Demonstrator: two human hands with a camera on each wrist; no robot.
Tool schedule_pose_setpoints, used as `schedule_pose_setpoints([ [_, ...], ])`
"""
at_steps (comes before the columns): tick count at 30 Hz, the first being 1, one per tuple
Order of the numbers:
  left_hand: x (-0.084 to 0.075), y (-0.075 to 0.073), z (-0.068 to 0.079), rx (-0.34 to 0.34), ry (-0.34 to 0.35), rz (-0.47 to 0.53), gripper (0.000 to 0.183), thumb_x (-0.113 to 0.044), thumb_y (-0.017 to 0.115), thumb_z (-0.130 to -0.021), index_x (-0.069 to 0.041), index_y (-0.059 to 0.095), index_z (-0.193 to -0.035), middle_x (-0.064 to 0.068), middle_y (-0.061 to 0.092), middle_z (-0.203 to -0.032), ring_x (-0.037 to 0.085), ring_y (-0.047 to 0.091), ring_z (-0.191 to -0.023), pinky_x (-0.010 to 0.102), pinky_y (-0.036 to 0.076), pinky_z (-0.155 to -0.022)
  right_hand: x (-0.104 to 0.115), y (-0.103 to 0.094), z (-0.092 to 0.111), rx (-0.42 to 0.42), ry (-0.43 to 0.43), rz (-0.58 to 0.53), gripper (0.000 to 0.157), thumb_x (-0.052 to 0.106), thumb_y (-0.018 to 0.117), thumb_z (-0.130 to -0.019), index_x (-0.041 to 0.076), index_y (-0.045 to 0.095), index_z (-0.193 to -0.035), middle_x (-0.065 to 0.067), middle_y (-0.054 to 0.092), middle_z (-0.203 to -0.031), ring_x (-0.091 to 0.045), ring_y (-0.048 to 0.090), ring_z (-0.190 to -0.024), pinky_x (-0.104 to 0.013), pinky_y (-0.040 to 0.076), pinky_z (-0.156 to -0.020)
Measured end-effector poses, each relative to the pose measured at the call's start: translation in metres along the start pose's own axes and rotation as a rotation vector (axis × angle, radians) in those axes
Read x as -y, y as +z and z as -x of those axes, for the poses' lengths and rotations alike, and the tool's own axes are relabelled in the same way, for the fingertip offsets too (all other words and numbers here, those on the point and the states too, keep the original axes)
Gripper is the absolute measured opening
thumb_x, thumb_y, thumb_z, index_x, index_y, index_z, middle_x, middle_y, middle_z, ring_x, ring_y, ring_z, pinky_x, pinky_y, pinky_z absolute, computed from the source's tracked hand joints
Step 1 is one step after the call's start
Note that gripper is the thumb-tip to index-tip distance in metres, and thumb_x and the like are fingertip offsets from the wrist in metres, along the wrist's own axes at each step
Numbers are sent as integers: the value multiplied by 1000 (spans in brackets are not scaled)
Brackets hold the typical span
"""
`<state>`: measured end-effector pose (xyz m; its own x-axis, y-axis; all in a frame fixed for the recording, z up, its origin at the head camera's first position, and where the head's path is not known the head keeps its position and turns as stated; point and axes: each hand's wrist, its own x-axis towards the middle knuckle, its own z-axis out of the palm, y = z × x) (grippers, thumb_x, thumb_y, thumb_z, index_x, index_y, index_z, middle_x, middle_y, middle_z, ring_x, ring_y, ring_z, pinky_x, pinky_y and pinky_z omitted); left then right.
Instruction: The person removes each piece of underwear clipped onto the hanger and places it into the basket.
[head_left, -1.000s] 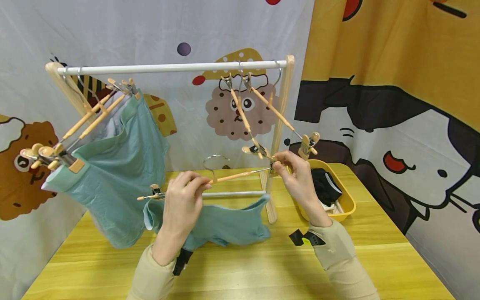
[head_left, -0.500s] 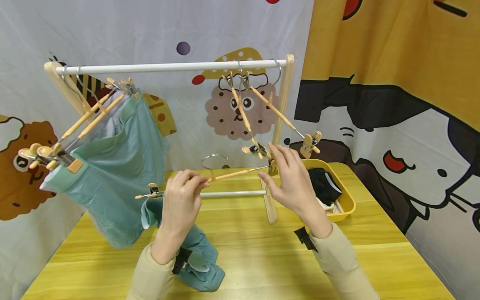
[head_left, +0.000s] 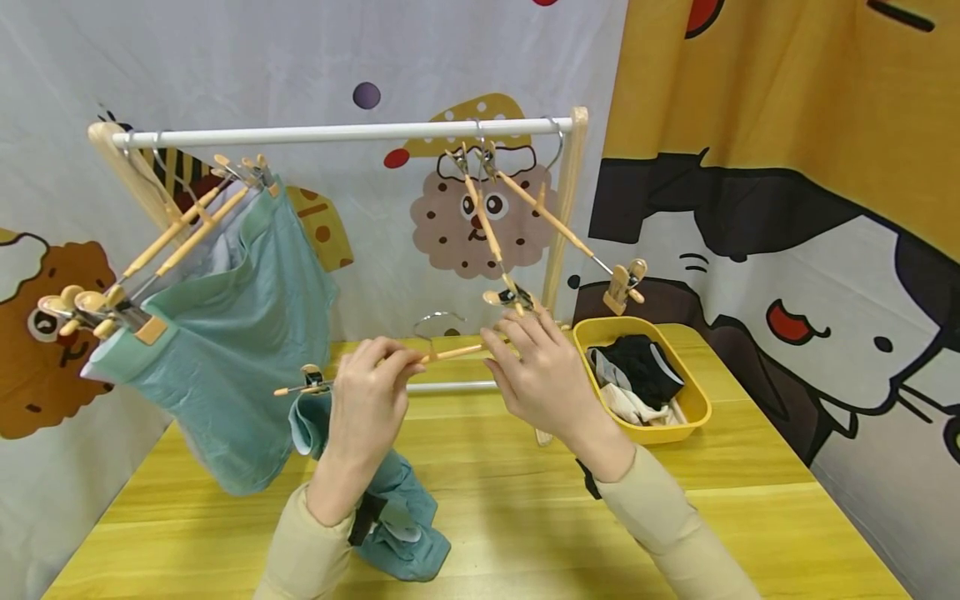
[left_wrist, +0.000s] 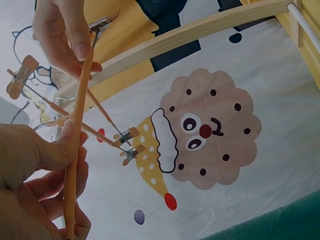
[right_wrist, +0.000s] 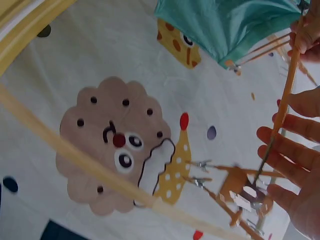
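Note:
A clip hanger (head_left: 452, 353) with a thin wooden bar and metal hook is held level above the table. My left hand (head_left: 371, 396) grips the middle of its bar; in the left wrist view the thumb presses against the wood. My right hand (head_left: 546, 377) touches the bar toward the right end. In the right wrist view its fingers are spread and fairly straight beside the bar, near the right clip (right_wrist: 245, 195). From the left clip (head_left: 312, 377) a blue-green garment (head_left: 405, 517) hangs down behind my left hand, its lower part crumpled on the table.
A rack with a white rail (head_left: 337, 133) stands ahead. On its left hang clip hangers bearing blue-green and pale garments (head_left: 232, 358); on its right hang bare clip hangers (head_left: 551, 218). A yellow basket (head_left: 693, 408) of black and white clothes sits right on the wooden table (head_left: 660, 517).
The garment's right end came free of the right clip and dropped to the table. My right hand let go of that clip and moved left onto the bar. The left hand keeps its grip.

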<state>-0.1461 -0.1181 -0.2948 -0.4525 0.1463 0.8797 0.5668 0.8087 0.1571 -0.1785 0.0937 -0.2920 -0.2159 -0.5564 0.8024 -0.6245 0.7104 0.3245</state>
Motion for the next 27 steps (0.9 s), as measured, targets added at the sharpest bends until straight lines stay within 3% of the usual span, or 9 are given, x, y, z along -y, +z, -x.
schedule_pose_setpoints([
  [5, -2, 0, -1, 24, 7, -10, 10, -11, 73, -79, -1, 73, -78, 9, 64, -76, 26, 58, -70, 37, 43, -62, 4, 4, -3, 6, -32, -26, 32, 23, 39, -101, 8, 67, -106, -7, 66, -93, -23, 60, -85, -35, 51, -78],
  [10, -2, 1, 0, 58, 30, -41, 7, -11, 75, -77, -4, 72, -78, 7, 63, -77, 25, 59, -71, 38, 44, -65, 4, 7, -4, 45, -43, -82, 18, 13, 46, -96, 6, 63, -96, -5, 60, -83, -20, 54, -73, -29, 46, -62],
  [18, 0, 0, 2, 94, 76, -90, 7, -13, 73, -79, -7, 71, -80, 5, 63, -79, 24, 61, -73, 37, 42, -65, 3, 7, -3, 152, -30, -161, 8, 11, 55, -92, 6, 62, -92, -4, 53, -80, -17, 44, -70, -26, 39, -59],
  [27, 7, -6, 3, 105, 203, -161, 10, -12, 73, -81, -7, 69, -89, 7, 65, -85, 26, 59, -79, 40, 42, -69, 1, 9, -1, 89, -73, -222, 20, 11, 45, -98, 4, 61, -88, -5, 48, -77, -14, 40, -65, -22, 34, -53],
])
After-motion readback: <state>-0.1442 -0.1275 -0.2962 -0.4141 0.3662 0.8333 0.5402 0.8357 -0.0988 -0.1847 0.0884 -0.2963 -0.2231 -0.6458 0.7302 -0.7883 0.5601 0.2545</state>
